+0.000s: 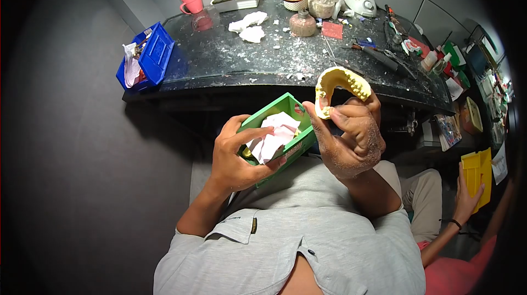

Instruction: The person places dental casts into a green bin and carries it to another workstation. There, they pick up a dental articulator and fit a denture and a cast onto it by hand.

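Left hand is gripping green bin, index finger touching crumpled pale-pink paper inside. Right hand, dusty, is pinching yellow horseshoe-shaped cast right of bin. Black, debris-speckled counter is standing beyond bin.

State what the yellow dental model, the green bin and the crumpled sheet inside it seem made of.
Dental model: probably cast plaster or dental stone; matte, judging by its chalky, pale yellow surface.
Green bin: likely moulded plastic; smooth, with even colour and thin, straight walls.
Crumpled sheet: apparently paper, perhaps tissue; matte, with clear creases.
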Available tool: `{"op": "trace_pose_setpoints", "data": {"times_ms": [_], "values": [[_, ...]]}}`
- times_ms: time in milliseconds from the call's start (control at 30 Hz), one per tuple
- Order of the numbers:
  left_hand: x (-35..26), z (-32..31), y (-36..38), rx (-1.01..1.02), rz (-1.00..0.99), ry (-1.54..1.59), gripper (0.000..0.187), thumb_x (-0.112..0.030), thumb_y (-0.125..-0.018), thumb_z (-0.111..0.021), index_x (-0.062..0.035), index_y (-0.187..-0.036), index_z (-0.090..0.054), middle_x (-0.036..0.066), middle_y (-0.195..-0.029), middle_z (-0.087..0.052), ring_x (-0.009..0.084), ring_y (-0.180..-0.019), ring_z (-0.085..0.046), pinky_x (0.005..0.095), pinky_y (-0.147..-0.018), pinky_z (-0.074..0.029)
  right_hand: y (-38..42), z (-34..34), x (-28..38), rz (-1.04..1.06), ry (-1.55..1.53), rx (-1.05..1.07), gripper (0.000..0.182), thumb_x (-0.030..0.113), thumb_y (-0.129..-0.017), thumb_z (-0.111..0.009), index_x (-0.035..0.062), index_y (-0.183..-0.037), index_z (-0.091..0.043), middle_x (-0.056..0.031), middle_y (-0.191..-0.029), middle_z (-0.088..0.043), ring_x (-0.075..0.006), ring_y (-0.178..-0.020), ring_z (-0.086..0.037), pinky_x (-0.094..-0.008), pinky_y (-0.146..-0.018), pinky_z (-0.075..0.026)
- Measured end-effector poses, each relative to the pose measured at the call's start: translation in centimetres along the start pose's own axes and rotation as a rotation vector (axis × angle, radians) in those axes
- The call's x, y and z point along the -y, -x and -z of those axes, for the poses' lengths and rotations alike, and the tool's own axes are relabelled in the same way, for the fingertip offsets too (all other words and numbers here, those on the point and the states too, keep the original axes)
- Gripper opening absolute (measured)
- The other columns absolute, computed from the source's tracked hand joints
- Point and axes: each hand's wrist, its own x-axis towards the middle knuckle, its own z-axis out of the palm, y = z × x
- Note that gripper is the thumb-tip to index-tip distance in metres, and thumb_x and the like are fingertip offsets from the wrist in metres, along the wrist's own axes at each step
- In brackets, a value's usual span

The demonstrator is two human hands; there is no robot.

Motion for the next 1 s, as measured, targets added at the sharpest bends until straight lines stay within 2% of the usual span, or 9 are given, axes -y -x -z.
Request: {"op": "trace_pose_setpoints", "data": {"times_ms": [233,267,333,433,567,767,833,933,1000], "values": [[0.4,2.0,-2.1,-0.040,-0.124,0.032,0.057,-0.026,-0.055,-0.089,-0.0039,-0.105,-0.076,0.021,-0.111,-0.067,0.0333,-0.103,-0.065,0.0409,-0.090,-0.051,0.4,0.6,-2.1,-0.043,-0.057,-0.002,0.043,0.000,-0.069,-0.092,0.0088,-0.095,-0.058,-0.0020,-0.083,-0.062,-0.0160,-0.075,-0.056,-0.0460,-0.092,-0.052],[0.6,2.9,-2.9,-0.091,-0.141,-0.012,0.054,-0.030,-0.056,-0.090,-0.0033,-0.101,-0.076,0.020,-0.101,-0.071,0.0338,-0.099,-0.066,0.0424,-0.086,-0.054,0.3,0.9,-3.0,-0.057,-0.053,-0.007,0.044,-0.002,-0.070,-0.091,0.0088,-0.095,-0.057,-0.0024,-0.084,-0.060,-0.0153,-0.076,-0.055,-0.0465,-0.094,-0.051],[1.9,4.7,-4.4,-0.190,-0.155,-0.050,0.054,-0.035,-0.060,-0.084,-0.0002,-0.100,-0.075,0.021,-0.099,-0.070,0.0362,-0.098,-0.066,0.0433,-0.084,-0.053,0.1,1.7,-5.3,-0.154,0.010,-0.017,0.044,-0.008,-0.071,-0.087,0.0068,-0.098,-0.056,-0.0049,-0.089,-0.059,-0.0161,-0.081,-0.055,-0.0383,-0.088,-0.051],[3.4,7.7,-6.6,-0.315,-0.096,-0.143,0.061,-0.041,-0.066,-0.079,0.0047,-0.106,-0.072,0.030,-0.111,-0.065,0.0392,-0.106,-0.062,0.0458,-0.090,-0.049,0.0,3.7,-10.2,-0.261,0.110,-0.098,0.042,-0.015,-0.074,-0.081,0.0042,-0.100,-0.055,-0.0075,-0.092,-0.058,-0.0181,-0.085,-0.055,-0.0320,-0.081,-0.050],[7.5,9.0,-8.6,-0.463,0.026,-0.132,0.060,-0.033,-0.074,-0.077,0.0086,-0.116,-0.067,0.029,-0.126,-0.058,0.0362,-0.114,-0.059,0.0455,-0.100,-0.045,1.6,7.5,-15.7,-0.329,0.285,-0.095,0.041,-0.020,-0.076,-0.076,0.0010,-0.103,-0.055,-0.0104,-0.094,-0.059,-0.0201,-0.087,-0.056,-0.0333,-0.083,-0.051],[13.1,7.3,-9.9,-0.589,0.208,-0.076,0.059,-0.027,-0.080,-0.072,0.0140,-0.121,-0.063,0.029,-0.133,-0.053,0.0367,-0.118,-0.058,0.0471,-0.103,-0.045,4.8,11.0,-18.6,-0.561,0.362,-0.048,0.030,-0.014,-0.086,-0.068,0.0007,-0.107,-0.052,-0.0127,-0.102,-0.057,-0.0240,-0.097,-0.059,-0.0365,-0.089,-0.050],[14.3,6.7,-10.0,-0.584,0.263,-0.106,0.061,-0.029,-0.082,-0.070,0.0148,-0.122,-0.060,0.031,-0.133,-0.053,0.0380,-0.118,-0.058,0.0483,-0.103,-0.045,5.3,12.0,-19.3,-0.579,0.461,0.082,0.025,-0.009,-0.089,-0.066,0.0008,-0.106,-0.052,-0.0143,-0.102,-0.057,-0.0252,-0.096,-0.059,-0.0387,-0.091,-0.049],[15.2,6.3,-10.6,-0.615,0.225,-0.280,0.069,-0.041,-0.084,-0.069,0.0130,-0.126,-0.058,0.032,-0.134,-0.050,0.0389,-0.120,-0.057,0.0500,-0.103,-0.044,6.8,12.3,-19.6,-0.629,0.452,-0.032,0.017,-0.004,-0.093,-0.068,-0.0032,-0.105,-0.056,-0.0188,-0.108,-0.062,-0.0285,-0.098,-0.062,-0.0408,-0.095,-0.049],[15.0,6.4,-11.4,-0.560,0.260,-0.394,0.072,-0.045,-0.084,-0.070,0.0127,-0.126,-0.058,0.031,-0.135,-0.049,0.0387,-0.120,-0.056,0.0502,-0.103,-0.044,6.0,11.4,-19.1,-0.633,0.807,0.029,0.016,-0.002,-0.093,-0.068,-0.0038,-0.105,-0.056,-0.0194,-0.108,-0.062,-0.0300,-0.097,-0.063,-0.0413,-0.096,-0.049]]}}
